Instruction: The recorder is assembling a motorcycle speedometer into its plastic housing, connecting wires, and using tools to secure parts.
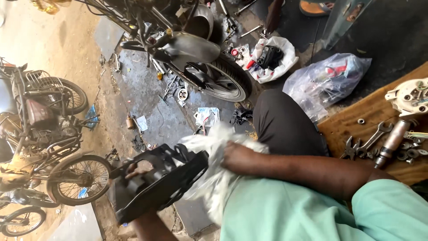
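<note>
While the left hand (139, 168) grips the black moulded plastic motorcycle panel (156, 180) from beneath, fingers curled through an opening so the part sits tilted and steady at lap level, the right hand (236, 156) is clenched in a crumpled white cloth (214, 178) pressed against the panel's upper edge, apparently to rub that surface; beyond the bent knee in black trousers (285, 122), a worn wooden board (356, 122) carries steel open-ended spanners (372, 140) and a cylindrical metal part (392, 142), kept within reach; further off, clear plastic bags of small parts (325, 80) lie on the oily floor; farthest, a grey partly stripped motorcycle (196, 58) and parked rusty motorcycles (40, 129) at left.
</note>
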